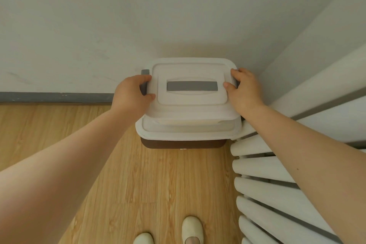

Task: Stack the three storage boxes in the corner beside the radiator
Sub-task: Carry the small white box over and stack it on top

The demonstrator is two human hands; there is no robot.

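A storage box with a white lid and a grey handle strip sits on top of the stack in the corner. Under it shows the white lid of a second box, and below that a brown box body on the floor. My left hand grips the top box's left side at its grey latch. My right hand grips its right side, fingers over the edge. Both thumbs rest on the lid. Whether a third box lies lower is hidden.
A white ribbed radiator runs along the right, touching the stack's right edge. White walls meet behind the boxes, with a grey skirting board at left. The floor is light wood. My two pale slippers stand at the bottom.
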